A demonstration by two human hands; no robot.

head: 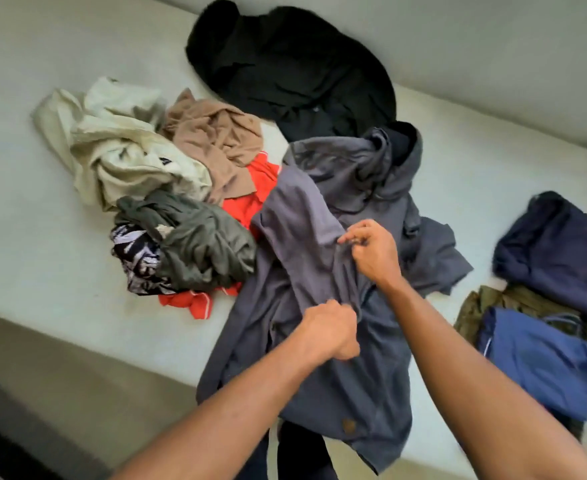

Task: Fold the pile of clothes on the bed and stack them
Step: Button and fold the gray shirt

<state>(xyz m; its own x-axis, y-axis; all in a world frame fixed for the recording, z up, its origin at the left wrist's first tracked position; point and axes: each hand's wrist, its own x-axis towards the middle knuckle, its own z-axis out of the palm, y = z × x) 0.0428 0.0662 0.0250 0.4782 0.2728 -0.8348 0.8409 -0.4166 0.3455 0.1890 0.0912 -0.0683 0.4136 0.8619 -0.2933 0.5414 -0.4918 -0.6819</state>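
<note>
A grey hooded garment lies spread across the middle of the white bed, its lower part hanging over the near edge. My left hand grips a bunch of its cloth in a fist near the garment's middle. My right hand pinches a fold of the same grey cloth a little farther up. Left of it lies a loose pile: a cream piece, a tan piece, a red piece, an olive piece and a black-and-white patterned piece.
A black garment lies heaped at the far side of the bed. At the right edge sit folded pieces: a navy one, an olive one and a blue one. A pale wall rises behind the bed.
</note>
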